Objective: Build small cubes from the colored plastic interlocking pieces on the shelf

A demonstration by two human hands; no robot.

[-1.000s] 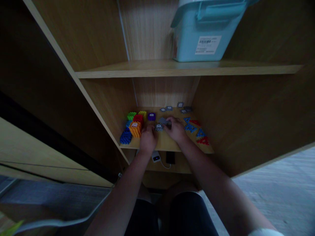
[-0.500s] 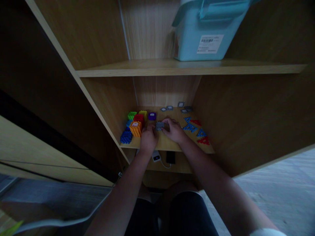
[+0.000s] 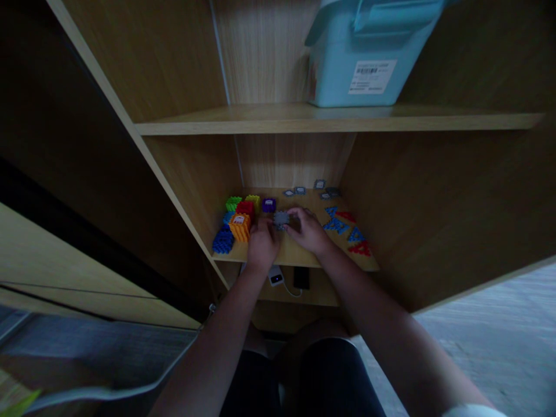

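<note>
Between my hands, just over the shelf board, is a grey square tile (image 3: 281, 218) with notched edges. More notched grey shows under its near edge. My right hand (image 3: 309, 230) pinches the tile's right side between thumb and fingers. My left hand (image 3: 263, 240) is closed at its left side, with the fingertips partly hidden. Left of that hand stands an orange stack of notched tiles (image 3: 240, 227) with a picture on top. Behind it are a red stack (image 3: 245, 208), a yellow one (image 3: 253, 201) and a green one (image 3: 233, 203). A purple stack (image 3: 269, 204) lies beyond the grey tile.
Blue tiles (image 3: 223, 241) are piled by the shelf's left side. Loose grey tiles (image 3: 299, 190) lie at the back. Blue triangles (image 3: 336, 225) and red triangles (image 3: 359, 248) lie at right. A light-blue bin (image 3: 356, 69) stands above; a white device (image 3: 275, 276) with a cable is below.
The grey tile has tipped so more of its broad notched face shows, and it sits slightly further back. My hands have hardly moved; the stacks and triangles stay put.
</note>
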